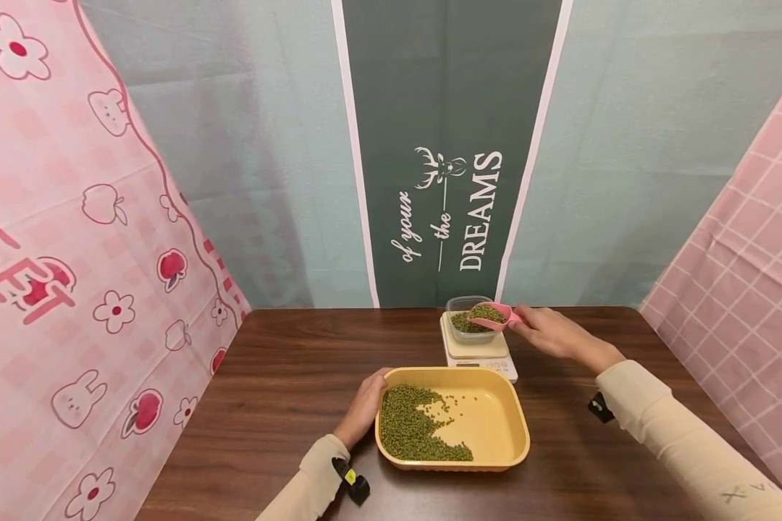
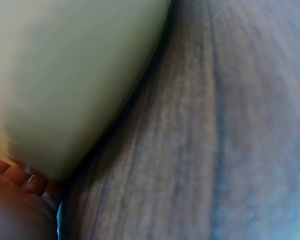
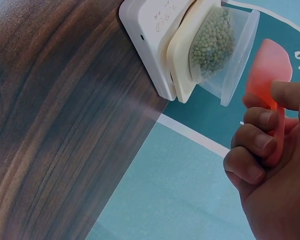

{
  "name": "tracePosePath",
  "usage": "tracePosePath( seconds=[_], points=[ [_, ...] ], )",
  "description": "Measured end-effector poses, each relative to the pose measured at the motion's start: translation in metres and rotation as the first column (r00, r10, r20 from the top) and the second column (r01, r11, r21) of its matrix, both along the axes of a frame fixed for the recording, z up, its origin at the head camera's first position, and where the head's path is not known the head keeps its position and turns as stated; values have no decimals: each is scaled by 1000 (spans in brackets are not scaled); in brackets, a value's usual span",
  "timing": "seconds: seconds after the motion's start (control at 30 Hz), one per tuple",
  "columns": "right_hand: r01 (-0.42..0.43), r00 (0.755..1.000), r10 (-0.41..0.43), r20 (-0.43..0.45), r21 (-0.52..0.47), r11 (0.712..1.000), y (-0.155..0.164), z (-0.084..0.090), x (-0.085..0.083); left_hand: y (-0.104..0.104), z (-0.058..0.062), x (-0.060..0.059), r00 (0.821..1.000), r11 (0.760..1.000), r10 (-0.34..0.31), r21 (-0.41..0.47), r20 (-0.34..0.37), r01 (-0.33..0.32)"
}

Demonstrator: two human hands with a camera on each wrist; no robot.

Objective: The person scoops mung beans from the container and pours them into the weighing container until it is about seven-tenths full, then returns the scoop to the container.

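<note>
As my right grip [image 1: 554, 333] clasps the scoop [image 1: 500, 320], my left [image 1: 363, 404] touching the tray [image 1: 495, 423], overtipping could spill beans [image 1: 487, 312] across the tabletop [image 1: 287, 362].

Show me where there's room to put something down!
Bare table lies between the pink flowery cloth and the left hand, and between the yellow tray and the right sleeve. It's crowded at the scale, with tub, scoop and right hand close together.
</note>
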State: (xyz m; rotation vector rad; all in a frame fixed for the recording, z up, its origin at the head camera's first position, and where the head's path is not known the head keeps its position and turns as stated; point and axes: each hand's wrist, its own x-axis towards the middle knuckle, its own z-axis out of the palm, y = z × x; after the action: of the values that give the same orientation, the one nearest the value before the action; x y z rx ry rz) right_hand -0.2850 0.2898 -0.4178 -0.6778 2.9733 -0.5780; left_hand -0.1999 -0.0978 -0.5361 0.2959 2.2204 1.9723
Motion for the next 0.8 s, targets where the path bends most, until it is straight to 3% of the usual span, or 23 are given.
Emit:
tracePosePath(
  seconds=[0.8],
  points=[
    [-18,999,19,-27,16,1000,1,5,-2,1,1,-1,1000,1000,6,-10,-3,-6]
  ],
)
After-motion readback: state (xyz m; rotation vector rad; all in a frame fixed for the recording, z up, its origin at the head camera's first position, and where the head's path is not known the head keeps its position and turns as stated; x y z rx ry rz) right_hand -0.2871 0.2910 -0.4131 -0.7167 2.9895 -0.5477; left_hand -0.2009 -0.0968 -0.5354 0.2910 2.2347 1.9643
